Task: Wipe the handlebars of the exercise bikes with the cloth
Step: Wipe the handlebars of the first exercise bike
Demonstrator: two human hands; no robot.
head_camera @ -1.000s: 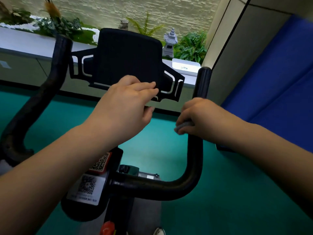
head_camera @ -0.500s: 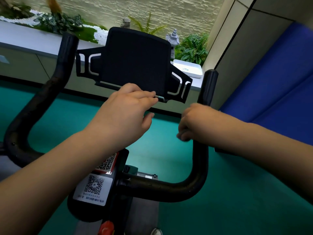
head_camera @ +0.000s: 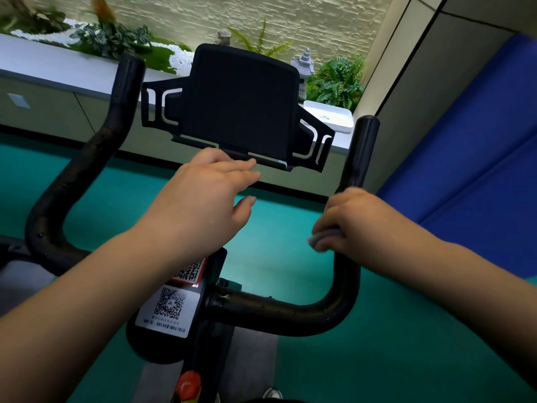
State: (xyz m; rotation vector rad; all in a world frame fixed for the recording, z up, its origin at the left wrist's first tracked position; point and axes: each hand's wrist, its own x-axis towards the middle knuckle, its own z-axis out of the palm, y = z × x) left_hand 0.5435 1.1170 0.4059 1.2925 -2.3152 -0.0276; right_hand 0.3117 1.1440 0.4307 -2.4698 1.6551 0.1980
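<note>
Head view: the right hand, at 3 o'clock of centre, is closed around the upright right bar of the black handlebars, pressing a grey cloth against it; only a fold of cloth shows at the fingertips. The left hand, near centre, has fingers loosely spread and empty, just below the black tablet holder at 12 o'clock; contact cannot be told.

Black handlebars, grey cloth, teal floor, blue panel, black-and-white QR sticker
</note>
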